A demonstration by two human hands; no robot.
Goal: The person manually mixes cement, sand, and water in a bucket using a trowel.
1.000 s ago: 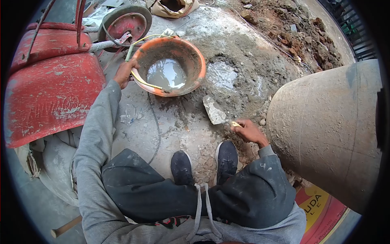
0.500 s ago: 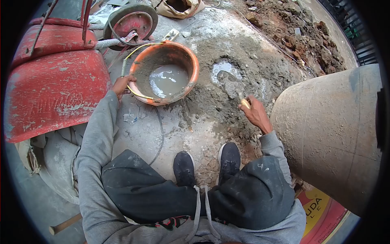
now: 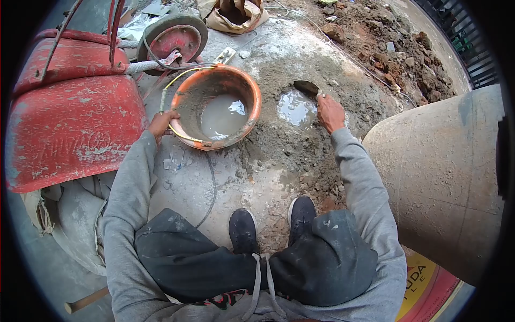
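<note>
An orange bucket (image 3: pixel 253 115), smeared with cement and holding murky grey water, tilts toward me on the ground. My left hand (image 3: pixel 162 124) is closed on its left rim, beside the yellow wire handle. My right hand (image 3: pixel 331 112) grips a trowel (image 3: pixel 306 87) whose dark blade is turned on edge. That blade is at the far right edge of a water-filled hollow (image 3: pixel 295 109) in a patch of wet grey mortar (image 3: pixel 273 142). The trowel's handle is hidden inside my fist.
A red wheelbarrow (image 3: pixel 75 129) lies overturned at left, its wheel (image 3: pixel 174 43) behind the bucket. At right stands a large mortar-coated cylinder (image 3: pixel 440 177). An open paper sack (image 3: pixel 233 15) and a heap of rubble (image 3: pixel 399 51) lie farther back. A cable (image 3: pixel 213 185) crosses the floor.
My right hand has moved forward with the trowel, from the near side of the water-filled hollow to its far right edge. The blade has turned on edge. My left hand stays on the bucket.
</note>
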